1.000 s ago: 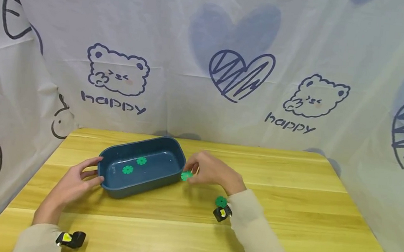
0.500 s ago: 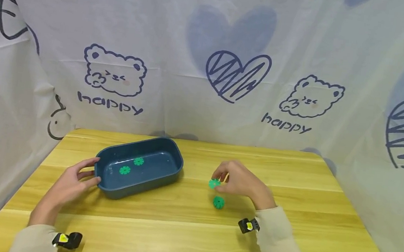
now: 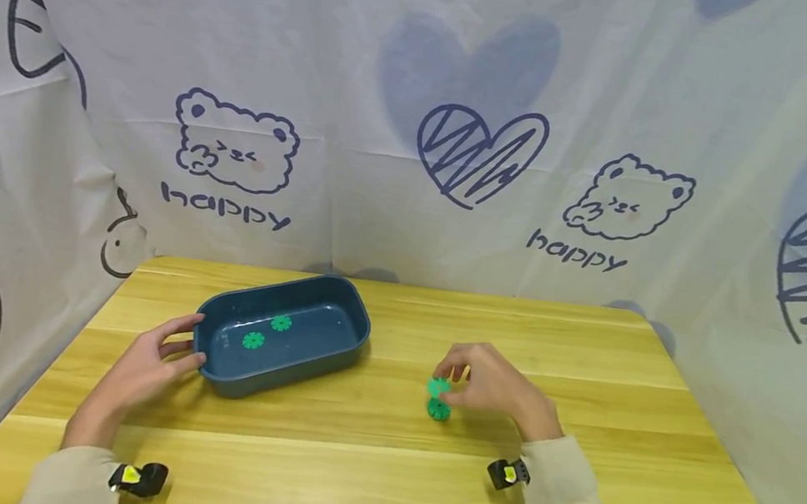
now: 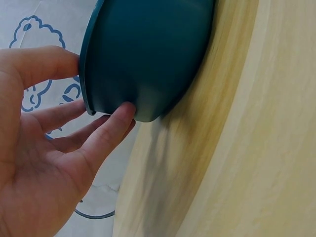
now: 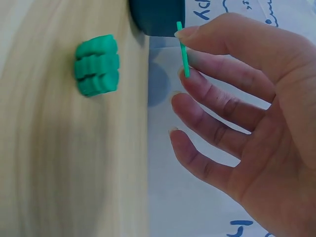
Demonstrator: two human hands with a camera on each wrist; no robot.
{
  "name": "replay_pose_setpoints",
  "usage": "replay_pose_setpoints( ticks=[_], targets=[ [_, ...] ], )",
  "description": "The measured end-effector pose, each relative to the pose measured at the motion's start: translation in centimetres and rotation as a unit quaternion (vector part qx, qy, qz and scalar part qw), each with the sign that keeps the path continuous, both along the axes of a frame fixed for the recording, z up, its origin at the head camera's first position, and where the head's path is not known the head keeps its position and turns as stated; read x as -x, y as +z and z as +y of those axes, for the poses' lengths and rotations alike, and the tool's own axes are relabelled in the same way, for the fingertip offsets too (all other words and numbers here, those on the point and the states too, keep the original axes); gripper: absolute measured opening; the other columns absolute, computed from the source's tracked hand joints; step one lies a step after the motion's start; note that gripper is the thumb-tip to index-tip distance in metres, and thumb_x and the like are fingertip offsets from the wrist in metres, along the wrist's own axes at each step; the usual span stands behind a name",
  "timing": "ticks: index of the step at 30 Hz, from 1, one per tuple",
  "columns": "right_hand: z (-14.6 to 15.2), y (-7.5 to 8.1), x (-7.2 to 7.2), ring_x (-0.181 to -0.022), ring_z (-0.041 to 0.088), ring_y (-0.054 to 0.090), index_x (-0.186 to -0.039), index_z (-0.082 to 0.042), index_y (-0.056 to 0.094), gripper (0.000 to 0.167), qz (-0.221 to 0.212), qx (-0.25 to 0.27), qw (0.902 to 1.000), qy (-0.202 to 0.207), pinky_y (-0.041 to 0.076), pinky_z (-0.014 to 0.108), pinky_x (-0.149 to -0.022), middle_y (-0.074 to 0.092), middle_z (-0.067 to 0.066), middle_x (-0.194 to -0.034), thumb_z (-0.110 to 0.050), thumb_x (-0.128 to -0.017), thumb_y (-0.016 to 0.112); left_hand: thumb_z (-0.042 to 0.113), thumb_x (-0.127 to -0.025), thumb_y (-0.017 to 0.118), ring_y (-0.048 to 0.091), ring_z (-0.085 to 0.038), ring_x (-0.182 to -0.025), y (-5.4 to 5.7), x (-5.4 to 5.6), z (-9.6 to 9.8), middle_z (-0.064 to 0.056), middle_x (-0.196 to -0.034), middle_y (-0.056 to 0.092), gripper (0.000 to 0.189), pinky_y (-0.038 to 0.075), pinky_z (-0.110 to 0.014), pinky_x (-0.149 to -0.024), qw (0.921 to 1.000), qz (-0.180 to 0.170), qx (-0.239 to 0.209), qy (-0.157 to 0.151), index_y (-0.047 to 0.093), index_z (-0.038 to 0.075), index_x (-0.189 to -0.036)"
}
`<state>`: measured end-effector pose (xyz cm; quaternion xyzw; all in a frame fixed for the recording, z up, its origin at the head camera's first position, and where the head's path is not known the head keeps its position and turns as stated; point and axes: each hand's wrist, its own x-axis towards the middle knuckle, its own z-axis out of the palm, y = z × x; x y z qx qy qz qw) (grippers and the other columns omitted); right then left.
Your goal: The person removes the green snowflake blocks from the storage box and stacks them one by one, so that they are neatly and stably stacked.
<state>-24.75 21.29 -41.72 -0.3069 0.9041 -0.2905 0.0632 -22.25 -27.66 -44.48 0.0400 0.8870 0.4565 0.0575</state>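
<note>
A dark blue rectangular box stands at the left of the table. Two green notched flower-shaped discs lie in it, a nearer disc and a farther disc. My left hand touches the box's left end, its fingers and thumb spread at the rim and outer wall. Between thumb and fingers, my right hand pinches a thin green flower-shaped disc by its edge. Just below that disc in the head view is a small stack of green discs on the table.
The wooden table ends at a white printed cloth hanging behind it and at both sides. A black wrist camera sits at the left cuff, another black camera at the right cuff.
My right hand has moved right from the box's right end, then slightly toward me, carrying the pinched disc to the stack. The left hand and the box stay in place.
</note>
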Motion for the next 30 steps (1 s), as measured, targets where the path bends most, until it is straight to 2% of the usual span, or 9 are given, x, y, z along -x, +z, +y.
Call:
replay_pose_setpoints(
  ticks=[3, 8, 12, 18, 26, 30],
  targets=[
    [0.2, -0.5, -0.1, -0.088, 0.020, 0.067, -0.099, -0.010, 0.080, 0.014, -0.003, 0.004, 1.0000, -0.003, 0.059, 0.035, -0.078, 0.074, 0.000, -0.097, -0.011, -0.085, 0.083, 0.021, -0.101, 0.066, 0.047, -0.051, -0.142, 0.0, 0.0, 0.0, -0.030, -0.163, 0.030, 0.074, 0.047, -0.012, -0.089, 1.0000, -0.001, 0.004, 0.000, 0.028, 0.004, -0.162],
    [0.4, -1.2, -0.1, -0.089, 0.023, 0.067, -0.097, -0.012, 0.080, 0.014, -0.013, 0.012, 0.9998, -0.009, 0.058, 0.033, -0.077, 0.073, -0.002, -0.096, -0.010, -0.083, 0.083, 0.022, -0.101, 0.066, 0.047, -0.051, -0.142, -0.1, 0.1, -0.1, -0.030, -0.163, 0.030, 0.074, 0.050, -0.017, -0.092, 1.0000, -0.003, 0.006, 0.002, 0.028, 0.004, -0.162],
    [0.5, -1.8, -0.1, -0.089, 0.017, 0.066, -0.098, -0.013, 0.080, 0.016, -0.020, 0.012, 0.9997, -0.005, 0.057, 0.029, -0.078, 0.073, -0.003, -0.098, -0.010, -0.083, 0.084, 0.021, -0.101, 0.066, 0.047, -0.051, -0.142, -0.2, 0.1, -0.1, -0.031, -0.163, 0.031, 0.074, 0.048, -0.014, -0.090, 1.0000, -0.002, 0.002, 0.002, 0.028, 0.004, -0.162],
    [0.7, -2.5, -0.2, -0.090, 0.014, 0.065, -0.098, -0.015, 0.080, 0.016, -0.021, 0.013, 0.9997, 0.006, 0.057, 0.031, -0.081, 0.073, -0.005, -0.099, -0.010, -0.083, 0.084, 0.019, -0.100, 0.066, 0.047, -0.052, -0.141, -0.2, 0.0, -0.1, -0.031, -0.162, 0.030, 0.074, 0.044, -0.007, -0.085, 1.0000, 0.000, -0.006, 0.003, 0.028, 0.003, -0.162],
    [1.0, -3.2, -0.3, -0.091, 0.018, 0.067, -0.099, -0.015, 0.080, 0.018, -0.022, 0.024, 0.9993, 0.019, 0.059, 0.037, -0.082, 0.074, -0.004, -0.100, -0.006, -0.084, 0.081, 0.020, -0.100, 0.066, 0.047, -0.052, -0.142, -0.4, 0.0, -0.2, -0.031, -0.162, 0.030, 0.074, 0.047, -0.011, -0.088, 1.0000, -0.001, -0.003, 0.000, 0.028, 0.004, -0.162],
    [1.0, -3.2, -0.2, -0.090, 0.016, 0.067, -0.099, -0.017, 0.080, 0.018, -0.014, 0.024, 0.9995, 0.018, 0.059, 0.036, -0.082, 0.075, -0.006, -0.100, -0.007, -0.084, 0.081, 0.020, -0.100, 0.066, 0.047, -0.051, -0.142, -0.3, 0.1, -0.2, -0.031, -0.163, 0.030, 0.074, 0.046, -0.010, -0.087, 1.0000, -0.001, -0.004, 0.001, 0.028, 0.004, -0.162]
  ],
)
